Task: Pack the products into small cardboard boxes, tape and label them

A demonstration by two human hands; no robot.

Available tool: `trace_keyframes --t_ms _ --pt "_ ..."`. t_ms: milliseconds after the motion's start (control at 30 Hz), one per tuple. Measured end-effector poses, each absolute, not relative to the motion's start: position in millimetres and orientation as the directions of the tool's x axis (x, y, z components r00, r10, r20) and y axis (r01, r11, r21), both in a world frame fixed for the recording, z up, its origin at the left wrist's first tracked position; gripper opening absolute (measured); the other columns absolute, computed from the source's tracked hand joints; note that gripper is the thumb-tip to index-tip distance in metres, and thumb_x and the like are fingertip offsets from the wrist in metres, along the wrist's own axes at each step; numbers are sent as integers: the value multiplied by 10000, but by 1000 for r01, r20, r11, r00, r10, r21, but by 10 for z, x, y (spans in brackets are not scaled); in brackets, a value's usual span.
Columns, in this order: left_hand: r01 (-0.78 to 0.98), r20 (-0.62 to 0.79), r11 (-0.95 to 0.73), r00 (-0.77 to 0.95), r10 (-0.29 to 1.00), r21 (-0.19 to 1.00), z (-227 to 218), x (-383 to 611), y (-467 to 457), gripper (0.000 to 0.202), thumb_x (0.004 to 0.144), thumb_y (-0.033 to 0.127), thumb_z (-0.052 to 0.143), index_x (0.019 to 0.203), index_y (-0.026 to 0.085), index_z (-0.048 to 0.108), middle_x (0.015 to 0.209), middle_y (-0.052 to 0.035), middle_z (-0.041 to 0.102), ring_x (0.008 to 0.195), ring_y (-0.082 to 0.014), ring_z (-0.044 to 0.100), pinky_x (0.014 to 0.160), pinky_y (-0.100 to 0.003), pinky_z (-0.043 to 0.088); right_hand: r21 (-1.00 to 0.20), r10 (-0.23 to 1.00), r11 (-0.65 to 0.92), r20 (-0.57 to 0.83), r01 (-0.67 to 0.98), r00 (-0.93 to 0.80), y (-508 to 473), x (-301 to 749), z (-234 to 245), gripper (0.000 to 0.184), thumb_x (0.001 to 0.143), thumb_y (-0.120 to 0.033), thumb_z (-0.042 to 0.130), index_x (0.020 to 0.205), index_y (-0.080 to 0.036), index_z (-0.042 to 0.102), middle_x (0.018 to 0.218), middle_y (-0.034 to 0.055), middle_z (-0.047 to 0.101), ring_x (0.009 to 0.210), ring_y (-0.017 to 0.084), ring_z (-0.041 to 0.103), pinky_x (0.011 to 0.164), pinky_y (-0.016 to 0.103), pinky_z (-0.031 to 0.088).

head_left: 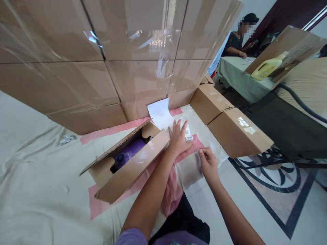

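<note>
Plastic, probably: the white piece (188,139) beneath my spread left hand (178,136) should handle light and stiff, edges best; my right hand (208,162) pinches, on what I cannot tell.

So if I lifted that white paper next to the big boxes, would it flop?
Probably: the white paper near the left hand curves along one edge, so it may bend easily. It's likely light too, since it looks like a thin single sheet.

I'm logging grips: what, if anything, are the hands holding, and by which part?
The left hand spreads over a white object, no grip visible; whether the right hand pinches anything can't be told.
</note>
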State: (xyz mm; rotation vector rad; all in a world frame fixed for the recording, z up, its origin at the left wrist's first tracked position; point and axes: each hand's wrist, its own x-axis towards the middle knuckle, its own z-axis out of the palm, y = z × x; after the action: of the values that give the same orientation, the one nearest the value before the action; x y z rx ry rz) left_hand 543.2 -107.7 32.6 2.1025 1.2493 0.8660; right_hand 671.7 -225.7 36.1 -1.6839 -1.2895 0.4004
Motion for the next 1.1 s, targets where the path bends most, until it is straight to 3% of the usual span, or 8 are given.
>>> trace_keyframes --t_ms 167,300,400,567,700,800,900,1100 --pt "225 172 -244 297 939 944 811 5350 -1478 327 900 369 646 1201 251 695 1473 -103 547 1471 -306 403 1244 -548 276 -746 803 177 487 642 344 -2454 6662 759 224 1010 -325 573 819 -210 567 864 1 543 838 167 528 791 323 398" --pt "-116 54 0 465 884 993 1075 5133 -1866 245 870 409 722 1044 243 762 1261 -97 652 1310 -276 562 1154 -460 426 -730 827 313 524 608 203 -2565 6506 1066 181 1017 -276 575 847 -217 571 852 -4 539 794 155 515 736 308 392" --pt "-235 169 -101 289 942 967 1126 4946 -2065 100 831 272 769 920 225 772 1131 -64 660 1174 -223 630 1075 -394 485 -745 853 370 509 556 115 -2617 6324 1152 186 1013 -268 583 834 -217 578 831 -1 537 777 157 521 723 317 402" --pt "67 692 -689 -33 721 722 1218 4610 -2410 55 887 177 714 892 220 748 907 -14 640 881 -146 630 863 -324 519 -798 846 488 532 355 33 -2495 6116 924 201 974 -377 643 833 -236 618 741 -3 550 717 176 539 686 343 438" --pt "290 864 -815 -214 456 503 1441 4125 -2716 60 931 215 680 871 209 684 846 4 579 759 -128 571 745 -316 496 -824 834 492 539 282 118 -2106 6035 767 189 963 -386 654 1121 -284 679 717 -11 588 656 182 562 643 343 470" --pt "390 792 -692 -364 489 607 1593 3645 -2755 171 919 228 700 752 223 660 841 7 556 792 -141 565 757 -325 476 -706 775 557 631 438 30 -1776 5883 987 409 966 -394 636 1364 -308 591 1090 75 712 1040 268 655 887 443 521" --pt "272 553 -481 -410 726 833 1647 3239 -2610 137 896 238 729 760 238 713 832 12 556 828 -137 573 784 -303 465 -467 745 631 588 619 -316 -1507 5580 1343 473 996 -408 561 1455 -293 556 1481 86 592 1455 346 433 1134 554 377" --pt "162 308 -267 -346 886 950 1664 2925 -2292 104 843 310 766 760 248 775 888 -3 619 910 -145 590 823 -280 463 -367 802 592 362 718 -476 -1374 4986 1383 419 1039 -197 386 1341 -192 677 1409 74 665 1396 275 538 1098 441 431"
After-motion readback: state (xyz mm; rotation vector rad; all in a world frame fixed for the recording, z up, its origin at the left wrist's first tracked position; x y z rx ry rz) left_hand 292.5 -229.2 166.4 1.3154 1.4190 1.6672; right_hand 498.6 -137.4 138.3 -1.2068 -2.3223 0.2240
